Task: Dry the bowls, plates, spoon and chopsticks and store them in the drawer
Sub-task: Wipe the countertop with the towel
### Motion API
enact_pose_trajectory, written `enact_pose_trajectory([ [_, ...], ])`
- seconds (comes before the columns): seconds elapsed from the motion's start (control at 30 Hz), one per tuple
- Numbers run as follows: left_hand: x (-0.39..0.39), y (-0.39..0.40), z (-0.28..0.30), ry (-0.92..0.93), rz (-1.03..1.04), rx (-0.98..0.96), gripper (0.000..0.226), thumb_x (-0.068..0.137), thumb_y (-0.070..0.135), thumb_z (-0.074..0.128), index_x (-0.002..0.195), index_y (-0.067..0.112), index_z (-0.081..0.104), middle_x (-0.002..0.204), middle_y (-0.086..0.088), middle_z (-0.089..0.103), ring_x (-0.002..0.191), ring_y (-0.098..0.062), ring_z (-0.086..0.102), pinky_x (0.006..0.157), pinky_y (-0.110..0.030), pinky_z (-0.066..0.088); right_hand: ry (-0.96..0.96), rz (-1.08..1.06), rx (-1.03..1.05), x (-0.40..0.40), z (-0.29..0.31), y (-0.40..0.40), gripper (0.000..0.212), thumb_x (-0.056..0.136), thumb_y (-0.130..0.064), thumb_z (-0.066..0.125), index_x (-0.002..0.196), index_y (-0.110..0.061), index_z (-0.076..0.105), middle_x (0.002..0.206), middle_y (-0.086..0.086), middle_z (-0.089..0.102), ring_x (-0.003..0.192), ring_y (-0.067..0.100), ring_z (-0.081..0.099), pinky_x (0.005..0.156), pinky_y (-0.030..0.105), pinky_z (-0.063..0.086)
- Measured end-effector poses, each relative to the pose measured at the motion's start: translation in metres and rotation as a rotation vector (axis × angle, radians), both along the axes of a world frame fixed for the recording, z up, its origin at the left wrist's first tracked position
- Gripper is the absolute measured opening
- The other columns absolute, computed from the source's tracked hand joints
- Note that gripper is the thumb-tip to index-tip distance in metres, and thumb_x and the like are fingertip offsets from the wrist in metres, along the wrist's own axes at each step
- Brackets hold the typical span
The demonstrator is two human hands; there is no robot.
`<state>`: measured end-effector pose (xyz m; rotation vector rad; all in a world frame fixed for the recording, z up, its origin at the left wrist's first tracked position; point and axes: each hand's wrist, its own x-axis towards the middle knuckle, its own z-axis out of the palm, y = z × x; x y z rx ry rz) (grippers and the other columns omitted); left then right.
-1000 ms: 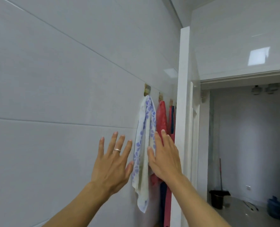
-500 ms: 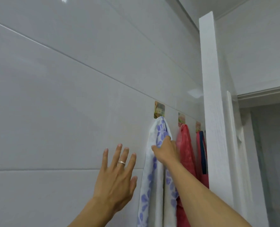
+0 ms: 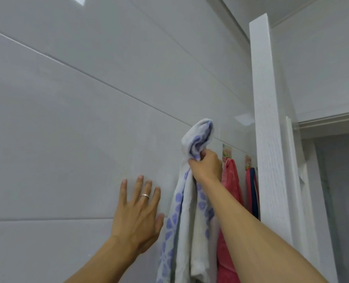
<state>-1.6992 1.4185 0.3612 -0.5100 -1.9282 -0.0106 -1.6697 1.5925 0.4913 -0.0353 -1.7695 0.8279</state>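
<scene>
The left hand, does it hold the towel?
No, the left hand lies open near the wall; only the right hand grips the towel.

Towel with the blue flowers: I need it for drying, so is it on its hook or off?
Off. The right hand grips the towel bunched near its top, lifted above the hooks.
</scene>
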Motion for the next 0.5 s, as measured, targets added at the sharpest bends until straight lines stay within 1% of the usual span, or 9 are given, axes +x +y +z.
enact_pose_trajectory([
  [0.07, 0.011, 0.0, 0.0, -0.015, -0.011, 0.038, 0.065, 0.086, 0.05, 0.036, 0.118, 0.006, 0.071, 0.123, -0.021, 0.067, 0.126, -0.042, 0.057, 0.108, -0.066, 0.021, -0.096, -0.004, 0.07, 0.017, -0.019, -0.003, 0.037, 0.076, -0.023, 0.074, 0.057, -0.015, 0.044, 0.058, 0.0, 0.048, 0.055, 0.02, 0.048, 0.048, 0.029, 0.032],
  [0.1, 0.019, 0.0, -0.001, -0.016, -0.04, 0.065, 0.065, 0.088, 0.052, 0.035, 0.121, 0.007, 0.069, 0.124, -0.019, 0.067, 0.128, -0.04, 0.056, 0.109, -0.064, 0.02, -0.138, -0.009, 0.113, 0.025, -0.031, -0.005, 0.04, 0.073, -0.023, 0.076, 0.054, -0.015, 0.041, 0.054, -0.001, 0.045, 0.051, 0.019, 0.045, 0.047, 0.028, 0.03],
  [0.17, 0.042, 0.002, -0.002, -0.088, -0.15, 0.14, 0.066, 0.095, 0.056, 0.032, 0.139, 0.012, 0.056, 0.139, -0.014, 0.058, 0.14, -0.034, 0.044, 0.117, -0.057, 0.017, -0.212, 0.03, 0.141, 0.038, -0.053, -0.007, 0.033, 0.071, -0.023, 0.077, 0.058, -0.013, 0.049, 0.057, 0.0, 0.051, 0.054, 0.021, 0.052, 0.052, 0.029, 0.036],
  [0.23, 0.059, 0.003, -0.007, -0.317, -0.368, 0.195, 0.069, 0.098, 0.059, 0.039, 0.155, 0.021, 0.028, 0.148, -0.001, 0.047, 0.144, -0.023, 0.036, 0.117, -0.041, 0.026, -0.255, 0.129, 0.128, 0.057, -0.069, -0.008, 0.035, 0.073, -0.024, 0.082, 0.062, -0.014, 0.051, 0.058, -0.001, 0.052, 0.059, 0.02, 0.055, 0.057, 0.031, 0.039],
  [0.27, 0.066, 0.004, -0.01, -0.479, -0.533, 0.246, 0.071, 0.096, 0.054, 0.05, 0.155, 0.026, 0.021, 0.139, 0.006, 0.052, 0.136, -0.019, 0.044, 0.106, -0.032, 0.037, -0.264, 0.188, 0.135, 0.067, -0.073, -0.009, 0.039, 0.074, -0.027, 0.085, 0.062, -0.014, 0.05, 0.058, 0.001, 0.05, 0.06, 0.018, 0.052, 0.058, 0.031, 0.038],
  [0.3, 0.078, 0.003, -0.015, -0.652, -0.714, 0.314, 0.071, 0.094, 0.045, 0.06, 0.152, 0.03, 0.023, 0.124, 0.012, 0.058, 0.123, -0.016, 0.055, 0.094, -0.028, 0.044, -0.29, 0.236, 0.144, 0.081, -0.079, -0.011, 0.04, 0.074, -0.029, 0.087, 0.064, -0.012, 0.051, 0.06, 0.004, 0.049, 0.061, 0.017, 0.049, 0.059, 0.031, 0.037],
  [0.37, 0.1, -0.002, -0.03, -0.886, -0.999, 0.461, 0.053, 0.088, 0.025, 0.069, 0.135, 0.027, 0.045, 0.109, 0.009, 0.067, 0.102, -0.011, 0.066, 0.088, -0.031, 0.054, -0.367, 0.294, 0.136, 0.116, -0.093, -0.024, 0.035, 0.076, -0.028, 0.087, 0.072, -0.007, 0.059, 0.066, 0.008, 0.05, 0.064, 0.015, 0.047, 0.061, 0.03, 0.037],
  [0.43, 0.122, -0.006, -0.046, -1.009, -1.097, 0.579, 0.03, 0.086, 0.012, 0.07, 0.114, 0.017, 0.061, 0.105, 0.0, 0.071, 0.092, -0.009, 0.068, 0.086, -0.03, 0.056, -0.409, 0.288, 0.092, 0.152, -0.111, -0.034, 0.033, 0.08, -0.025, 0.084, 0.076, 0.001, 0.064, 0.066, 0.007, 0.053, 0.061, 0.01, 0.048, 0.058, 0.025, 0.038],
  [0.5, 0.146, -0.012, -0.06, -1.114, -1.165, 0.652, 0.019, 0.084, 0.011, 0.071, 0.101, 0.013, 0.064, 0.099, -0.004, 0.071, 0.086, -0.014, 0.068, 0.081, -0.032, 0.055, -0.432, 0.197, 0.048, 0.192, -0.131, -0.051, 0.03, 0.087, -0.027, 0.077, 0.084, 0.002, 0.069, 0.068, 0.002, 0.058, 0.058, 0.004, 0.05, 0.055, 0.016, 0.04],
])
